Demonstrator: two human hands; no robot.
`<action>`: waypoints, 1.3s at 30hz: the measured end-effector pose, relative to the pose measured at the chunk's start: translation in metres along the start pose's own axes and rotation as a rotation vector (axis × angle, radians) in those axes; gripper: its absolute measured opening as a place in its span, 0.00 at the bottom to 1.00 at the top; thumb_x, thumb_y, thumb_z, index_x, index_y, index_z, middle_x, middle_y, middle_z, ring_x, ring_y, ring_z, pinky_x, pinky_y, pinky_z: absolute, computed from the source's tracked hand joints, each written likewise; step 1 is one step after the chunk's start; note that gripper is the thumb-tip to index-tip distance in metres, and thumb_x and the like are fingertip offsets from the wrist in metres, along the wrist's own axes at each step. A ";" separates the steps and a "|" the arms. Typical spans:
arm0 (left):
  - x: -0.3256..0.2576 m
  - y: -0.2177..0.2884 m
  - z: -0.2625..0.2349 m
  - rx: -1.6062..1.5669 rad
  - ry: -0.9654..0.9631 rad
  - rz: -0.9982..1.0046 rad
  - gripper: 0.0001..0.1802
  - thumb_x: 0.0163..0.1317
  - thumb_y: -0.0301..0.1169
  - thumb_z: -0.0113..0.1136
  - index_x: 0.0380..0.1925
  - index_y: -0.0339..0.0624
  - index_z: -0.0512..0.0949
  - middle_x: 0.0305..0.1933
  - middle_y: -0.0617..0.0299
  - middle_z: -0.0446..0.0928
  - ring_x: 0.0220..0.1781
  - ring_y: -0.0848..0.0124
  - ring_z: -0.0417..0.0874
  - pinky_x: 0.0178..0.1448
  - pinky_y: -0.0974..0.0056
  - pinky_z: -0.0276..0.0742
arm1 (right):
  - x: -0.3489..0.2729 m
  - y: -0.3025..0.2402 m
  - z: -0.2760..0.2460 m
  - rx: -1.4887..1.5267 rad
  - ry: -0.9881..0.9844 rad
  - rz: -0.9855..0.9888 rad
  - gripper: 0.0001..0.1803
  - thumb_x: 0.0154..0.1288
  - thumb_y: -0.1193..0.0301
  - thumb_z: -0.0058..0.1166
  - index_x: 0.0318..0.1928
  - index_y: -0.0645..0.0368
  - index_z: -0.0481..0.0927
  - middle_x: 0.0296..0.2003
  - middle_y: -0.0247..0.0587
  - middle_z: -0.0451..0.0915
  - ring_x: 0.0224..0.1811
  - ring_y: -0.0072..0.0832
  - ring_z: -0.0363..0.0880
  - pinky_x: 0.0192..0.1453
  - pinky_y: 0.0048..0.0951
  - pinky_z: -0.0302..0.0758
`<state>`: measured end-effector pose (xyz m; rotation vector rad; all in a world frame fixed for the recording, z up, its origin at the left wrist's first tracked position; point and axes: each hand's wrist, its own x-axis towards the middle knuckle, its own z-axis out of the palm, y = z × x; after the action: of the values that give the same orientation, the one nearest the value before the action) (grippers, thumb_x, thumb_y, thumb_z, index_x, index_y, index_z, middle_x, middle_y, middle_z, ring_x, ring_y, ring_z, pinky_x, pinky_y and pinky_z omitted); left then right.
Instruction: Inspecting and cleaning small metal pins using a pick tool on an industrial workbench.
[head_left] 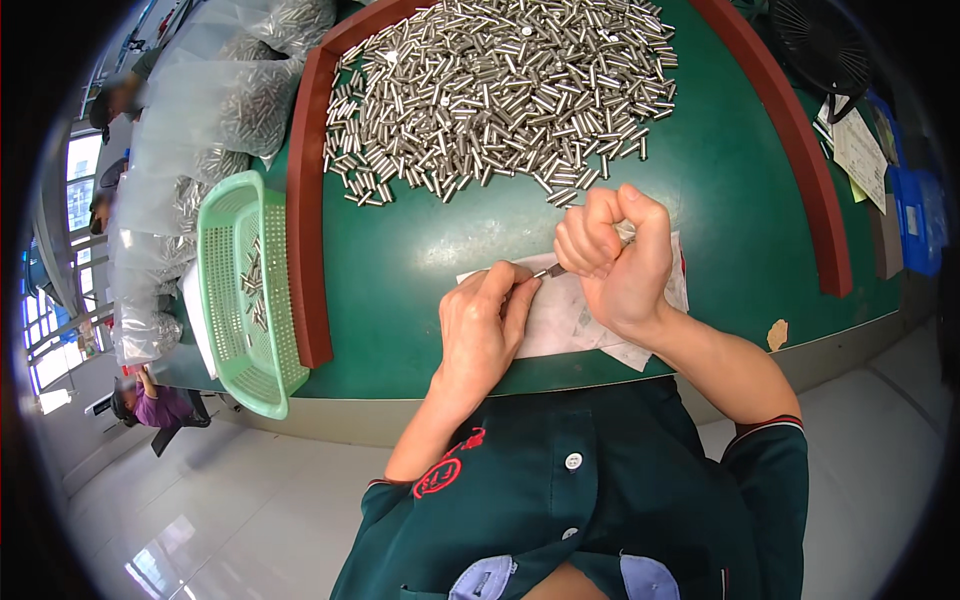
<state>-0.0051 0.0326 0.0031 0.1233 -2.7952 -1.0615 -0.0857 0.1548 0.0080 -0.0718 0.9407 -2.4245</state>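
Observation:
Pinched in the fingertips of my left hand [482,318] is a small silvery metal pin [541,273], mostly covered by the fingers. My right hand [622,255] is closed in a fist around a slim tool whose short grey, blade-like end [557,269] meets the pin; the fist hides most of the tool, so its exact kind is unclear. Both hands are over a creased whitish cloth or paper sheet [555,320] near the table's front edge. Beyond them a large pile of similar metal pins [500,100] is spread on the green tabletop [400,260].
Dark red rails [308,220] border the work area left and right. Outside the left one are a light green basket [275,350] holding some pins and clear bags [255,105] of pins. A black fan [820,45], papers [858,150] and a blue bin [915,220] stand right. People are in the left background.

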 end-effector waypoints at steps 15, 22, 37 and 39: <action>0.000 -0.002 0.001 -0.029 0.003 0.001 0.05 0.47 0.23 0.59 0.19 0.36 0.72 0.15 0.55 0.70 0.17 0.59 0.71 0.23 0.61 0.65 | -0.002 0.010 0.000 -0.183 -0.055 -0.052 0.24 0.64 0.57 0.26 0.12 0.53 0.52 0.08 0.26 0.49 0.12 0.17 0.43 0.19 0.22 0.45; 0.003 0.001 0.000 -0.040 -0.025 -0.012 0.05 0.48 0.24 0.59 0.20 0.37 0.72 0.16 0.54 0.71 0.18 0.57 0.72 0.22 0.60 0.66 | -0.004 0.018 0.008 -0.406 -0.084 -0.204 0.25 0.63 0.57 0.29 0.11 0.55 0.52 0.09 0.26 0.48 0.14 0.17 0.45 0.20 0.22 0.46; -0.004 -0.019 -0.019 -1.500 -0.247 -0.495 0.04 0.57 0.25 0.54 0.28 0.37 0.70 0.24 0.59 0.73 0.19 0.82 0.59 0.24 0.76 0.55 | -0.002 -0.002 -0.003 0.044 -0.144 -0.048 0.22 0.62 0.62 0.27 0.11 0.53 0.52 0.07 0.27 0.51 0.11 0.17 0.44 0.16 0.22 0.44; -0.005 -0.020 -0.017 -1.571 -0.287 -0.493 0.06 0.57 0.25 0.52 0.34 0.35 0.72 0.26 0.58 0.73 0.19 0.81 0.58 0.24 0.76 0.54 | -0.001 -0.004 -0.004 0.038 -0.133 -0.044 0.22 0.62 0.63 0.27 0.11 0.54 0.51 0.07 0.27 0.51 0.11 0.16 0.43 0.16 0.22 0.44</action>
<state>0.0027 0.0071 0.0012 0.4568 -1.2871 -3.0885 -0.0872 0.1601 0.0079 -0.2391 0.8416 -2.4433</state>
